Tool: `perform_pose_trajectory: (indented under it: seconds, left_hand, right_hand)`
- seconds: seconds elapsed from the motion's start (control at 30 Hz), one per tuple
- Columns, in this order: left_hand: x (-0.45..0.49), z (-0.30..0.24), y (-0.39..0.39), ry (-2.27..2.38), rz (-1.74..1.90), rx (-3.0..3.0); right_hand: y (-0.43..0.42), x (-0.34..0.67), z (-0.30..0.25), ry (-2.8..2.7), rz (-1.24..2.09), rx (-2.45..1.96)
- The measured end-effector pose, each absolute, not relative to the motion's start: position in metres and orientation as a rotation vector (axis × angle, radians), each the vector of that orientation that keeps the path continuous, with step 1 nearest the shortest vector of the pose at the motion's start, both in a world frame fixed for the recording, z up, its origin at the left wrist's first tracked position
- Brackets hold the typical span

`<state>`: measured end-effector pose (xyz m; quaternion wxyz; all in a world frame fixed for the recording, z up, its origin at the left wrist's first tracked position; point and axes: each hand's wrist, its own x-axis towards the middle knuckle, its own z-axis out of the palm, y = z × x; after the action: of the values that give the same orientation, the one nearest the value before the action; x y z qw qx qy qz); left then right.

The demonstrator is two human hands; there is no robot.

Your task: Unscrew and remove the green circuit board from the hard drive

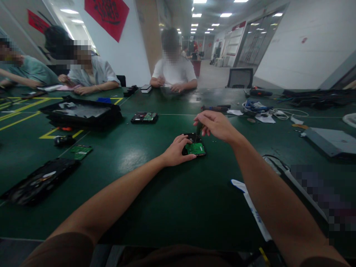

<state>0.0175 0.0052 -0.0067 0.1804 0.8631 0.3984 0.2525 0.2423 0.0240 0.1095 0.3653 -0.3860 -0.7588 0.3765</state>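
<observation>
On the green table lies a hard drive [204, 152], its green circuit board [197, 149] facing up. My left hand [177, 150] grips its left side, thumb along the near edge and fingers over the far part. Above the drive, my right hand [213, 124] is closed around the top of a screwdriver [198, 128], held upright. The thin shaft points down onto the drive near the board; its exact tip is hard to make out. A few tiny bits [214, 141], perhaps screws, lie to the right of the drive.
Another hard drive [144, 117] lies farther back. Black trays [83, 113] and a loose circuit board [81, 151] are at left. Cables [257, 107], a grey metal box [330, 142] and a white strip [257, 217] lie right. Across sits a person [174, 74]; two more sit left.
</observation>
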Motion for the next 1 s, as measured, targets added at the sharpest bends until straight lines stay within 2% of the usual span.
perform_pose_trajectory:
  seconds: [0.13, 0.37, 0.7, 0.87, 1.0]
  left_hand:
    - [0.0176, -0.0074, 0.0056, 1.132, 0.708, 2.428]
    - [0.0171, -0.0077, 0.0058, 1.121, 0.718, 2.442]
    - [0.0178, -0.0085, 0.0068, 1.125, 0.71, 2.443]
    - [0.0174, -0.0081, 0.0058, 1.125, 0.718, 2.434]
    - [0.0169, -0.0084, 0.0064, 1.122, 0.715, 2.44]
  right_hand:
    - [0.0236, 0.2426, 0.1112, -1.967, 1.035, -0.967]
    - [0.0213, 0.244, 0.1137, -2.011, 0.801, -1.047]
    - [0.0213, 0.2411, 0.1119, -1.948, 1.079, -0.956]
    - [0.0218, 0.2431, 0.1129, -2.039, 0.839, -0.997]
    - [0.0225, 0.2433, 0.1119, -1.983, 0.818, -1.037]
